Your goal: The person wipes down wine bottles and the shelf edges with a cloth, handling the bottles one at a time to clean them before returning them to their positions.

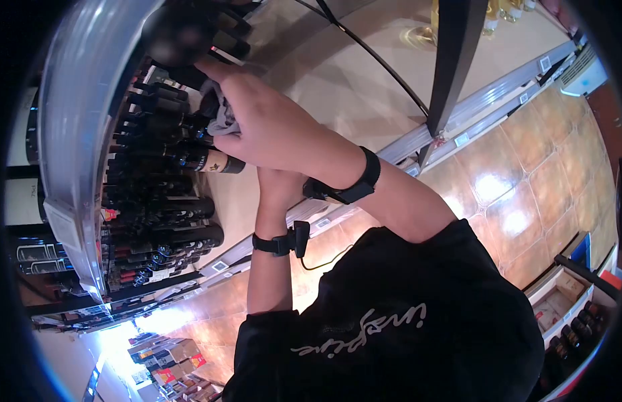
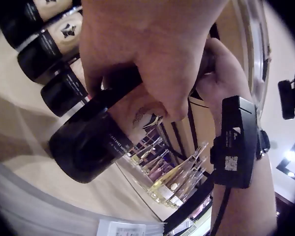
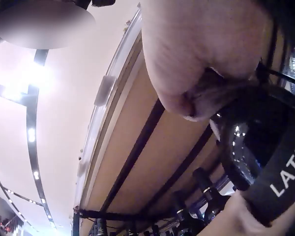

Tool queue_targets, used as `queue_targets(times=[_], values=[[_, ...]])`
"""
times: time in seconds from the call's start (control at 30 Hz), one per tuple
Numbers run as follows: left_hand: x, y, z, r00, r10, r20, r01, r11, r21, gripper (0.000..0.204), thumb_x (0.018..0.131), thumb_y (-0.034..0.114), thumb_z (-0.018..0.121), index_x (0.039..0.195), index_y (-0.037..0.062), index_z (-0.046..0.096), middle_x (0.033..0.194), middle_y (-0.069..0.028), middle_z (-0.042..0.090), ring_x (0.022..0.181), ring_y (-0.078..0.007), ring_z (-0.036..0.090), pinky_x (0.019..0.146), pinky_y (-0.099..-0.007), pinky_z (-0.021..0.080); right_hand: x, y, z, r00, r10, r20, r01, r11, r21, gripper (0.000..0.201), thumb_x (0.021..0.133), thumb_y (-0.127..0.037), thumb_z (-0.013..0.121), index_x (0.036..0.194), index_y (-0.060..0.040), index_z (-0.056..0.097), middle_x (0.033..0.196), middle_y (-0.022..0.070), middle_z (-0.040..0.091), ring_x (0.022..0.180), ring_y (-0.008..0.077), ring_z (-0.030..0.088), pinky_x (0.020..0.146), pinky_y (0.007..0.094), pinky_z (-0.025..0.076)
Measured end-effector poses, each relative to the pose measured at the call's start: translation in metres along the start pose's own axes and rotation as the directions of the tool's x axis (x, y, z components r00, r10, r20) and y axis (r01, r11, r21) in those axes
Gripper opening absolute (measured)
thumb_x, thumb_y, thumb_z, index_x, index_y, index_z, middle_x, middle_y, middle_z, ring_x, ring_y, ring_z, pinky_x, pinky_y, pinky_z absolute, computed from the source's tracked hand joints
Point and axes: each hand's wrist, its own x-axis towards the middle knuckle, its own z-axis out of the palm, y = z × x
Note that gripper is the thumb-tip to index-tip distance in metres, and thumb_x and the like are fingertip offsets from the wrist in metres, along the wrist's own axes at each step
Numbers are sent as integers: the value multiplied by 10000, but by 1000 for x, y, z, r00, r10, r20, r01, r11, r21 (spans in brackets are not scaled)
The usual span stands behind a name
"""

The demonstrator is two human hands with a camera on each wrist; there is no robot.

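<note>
The left hand (image 2: 152,54) grips a dark wine bottle (image 2: 96,140) around its body, base toward the wrist camera and long axis running away toward the shelf (image 1: 364,87). Just beyond, the right hand (image 1: 271,127) clutches a grey cloth (image 1: 224,114) against the bottle's upper part, apparently near the neck. Its label shows "LATIN" (image 3: 287,174); the far racked bottles (image 1: 157,194) are unreadable.

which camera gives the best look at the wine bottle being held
The left wrist view: the wine bottle fills the frame there, dark base toward the camera and label partly visible, gripped by the left hand. The right wrist view shows only part of it. The head view mostly hides it behind the hands.
</note>
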Motion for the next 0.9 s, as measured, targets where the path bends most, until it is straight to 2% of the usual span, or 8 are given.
queue_targets(times=[0.1, 0.17, 0.3, 0.5, 0.53, 0.67, 0.77, 0.9], values=[[-5, -4, -5, 998, -51, 37, 48, 997, 65, 944, 822, 6, 850, 1532, 17, 229, 1370, -160, 565, 1133, -223, 644, 973, -362, 530, 10, -4, -1, 997, -58, -49, 59, 998, 11, 839, 779, -103, 761, 1531, -43, 392, 1232, 206, 637, 1066, 370, 658, 916, 426, 545], [-6, -7, -7, 998, -51, 36, 49, 997, 61, 942, 823, 4, 850, 1530, 16, 228, 1365, -162, 569, 1124, -223, 650, 965, -363, 536, 20, -10, -7, 985, 125, 117, -137, 985, 101, 774, 780, -106, 749, 1488, -50, 440, 1159, 192, 666, 1006, 349, 677, 890, 398, 554], [-4, 9, 6, 997, 34, -66, -48, 975, -217, 869, 838, 24, 840, 1470, 2, 244, 1310, -150, 600, 1120, -220, 655, 964, -353, 540, 34, -4, -5, 943, 211, 258, -252, 958, 137, 669, 742, -229, 754, 1363, -60, 571, 920, 187, 719, 926, 360, 719, 816, 435, 576], [-5, 20, 8, 979, 145, -145, -155, 986, -57, 831, 817, 49, 862, 1415, -18, 289, 1301, -140, 599, 1154, -207, 637, 1007, -345, 519, 49, 31, -1, 836, 107, 538, -392, 803, 449, 352, 811, -141, 677, 1158, -88, 702, 899, 9, 672, 810, 96, 644, 748, 280, 541], [-4, 19, 8, 986, 109, -124, -120, 989, -84, 866, 816, 41, 858, 1446, 4, 266, 1323, -137, 579, 1180, -211, 621, 1029, -349, 503, 53, 28, -9, 729, 171, 663, -576, 676, 460, 258, 786, -123, 664, 1034, -90, 728, 924, -10, 678, 836, 93, 628, 770, 243, 513], [-4, 16, 5, 998, 9, -61, -17, 991, -133, 957, 819, 8, 834, 1533, 62, 199, 1371, -125, 540, 1258, -222, 579, 1088, -367, 462, 52, 35, -3, 729, 203, 654, -547, 747, 378, 223, 757, -135, 676, 968, -76, 722, 923, 1, 675, 844, 108, 620, 778, 252, 509], [-4, 18, 11, 982, 90, -167, -116, 981, -152, 810, 768, 81, 910, 1358, -15, 364, 1262, -144, 635, 1168, -211, 646, 1012, -354, 518, 40, 11, -7, 825, 271, 495, -437, 863, 255, 251, 755, -184, 702, 980, -73, 713, 909, 11, 667, 850, 108, 625, 791, 279, 523], [-6, 18, -1, 995, 82, -55, -84, 996, -38, 521, 944, 170, 752, 1366, -9, 504, 1237, -116, 643, 1184, -219, 630, 1036, -384, 498, 20, -11, 9, 924, 342, 171, -337, 940, -55, 373, 745, -203, 747, 1070, -35, 667, 937, 149, 696, 894, 323, 697, 813, 389, 555]])
